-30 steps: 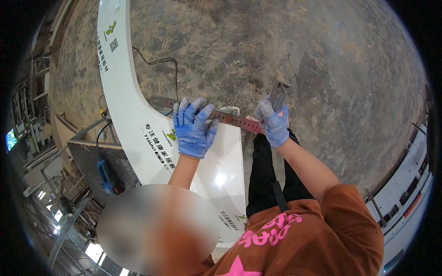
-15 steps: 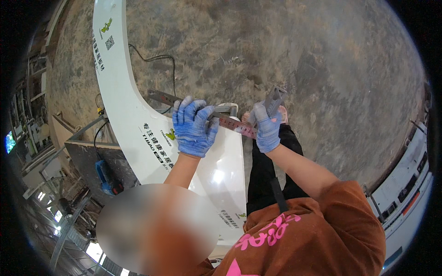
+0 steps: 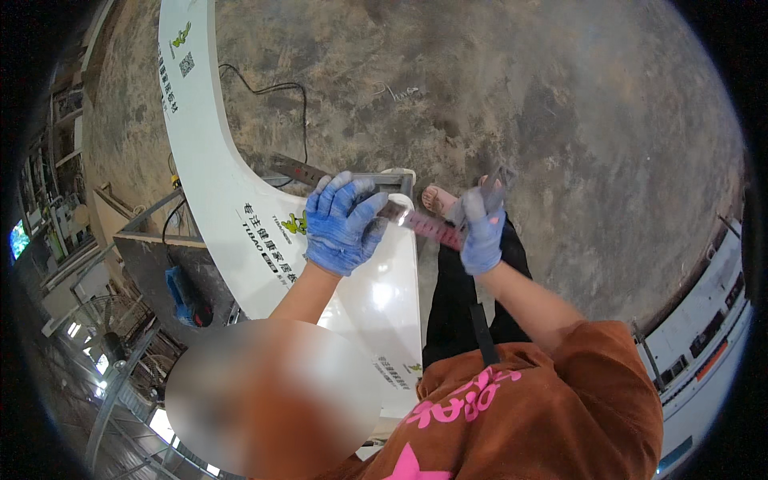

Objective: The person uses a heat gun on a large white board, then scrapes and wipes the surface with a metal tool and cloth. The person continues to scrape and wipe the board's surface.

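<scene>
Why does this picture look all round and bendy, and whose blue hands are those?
The picture comes from a small camera worn on a person's head, looking down. Its wide lens bends straight edges, so everything looks round. The blue hands are the person's own, in rubber gloves. The left hand presses down on a metal square ruler that lies across a long, curved white board. The right hand holds the ruler's other end, with something thin in its grip that is too blurry to name. Below is a grey concrete floor with a black cable.

Square: metal carpenter's square (image 3: 352, 180), one arm reddish, lying flat across the panel's end
Panel: white curved panel (image 3: 216, 184), glossy, flat
</scene>
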Tool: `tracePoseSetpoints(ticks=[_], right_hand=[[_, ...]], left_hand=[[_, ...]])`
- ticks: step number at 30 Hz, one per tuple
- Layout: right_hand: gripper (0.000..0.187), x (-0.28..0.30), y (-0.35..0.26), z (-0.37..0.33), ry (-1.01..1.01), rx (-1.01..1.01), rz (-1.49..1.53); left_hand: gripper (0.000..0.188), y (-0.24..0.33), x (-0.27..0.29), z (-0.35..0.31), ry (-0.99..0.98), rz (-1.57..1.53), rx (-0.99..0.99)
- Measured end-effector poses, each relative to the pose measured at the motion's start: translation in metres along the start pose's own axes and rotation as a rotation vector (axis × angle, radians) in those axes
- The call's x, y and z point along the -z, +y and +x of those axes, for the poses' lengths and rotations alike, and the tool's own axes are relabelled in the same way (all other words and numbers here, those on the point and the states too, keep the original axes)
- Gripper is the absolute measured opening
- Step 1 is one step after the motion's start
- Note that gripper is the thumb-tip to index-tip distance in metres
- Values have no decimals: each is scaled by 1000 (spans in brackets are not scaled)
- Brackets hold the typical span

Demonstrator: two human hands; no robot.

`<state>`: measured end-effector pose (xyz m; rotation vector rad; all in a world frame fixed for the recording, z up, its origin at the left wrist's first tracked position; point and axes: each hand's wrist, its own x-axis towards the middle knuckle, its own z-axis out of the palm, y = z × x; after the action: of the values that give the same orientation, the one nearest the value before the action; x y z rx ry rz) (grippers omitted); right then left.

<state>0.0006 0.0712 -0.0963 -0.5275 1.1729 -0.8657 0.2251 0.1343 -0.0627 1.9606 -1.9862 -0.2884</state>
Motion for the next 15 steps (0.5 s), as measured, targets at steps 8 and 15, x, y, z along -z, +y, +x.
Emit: tracePoseSetpoints(ticks=[8,15], right_hand=[[21,-19,29,-18,57,8,-123],[24,20,31,-41,31,-6,-98]], left_hand=[[31,7,7,1,82,-66,-48],[23,10,-2,-19,61,-32,-48]])
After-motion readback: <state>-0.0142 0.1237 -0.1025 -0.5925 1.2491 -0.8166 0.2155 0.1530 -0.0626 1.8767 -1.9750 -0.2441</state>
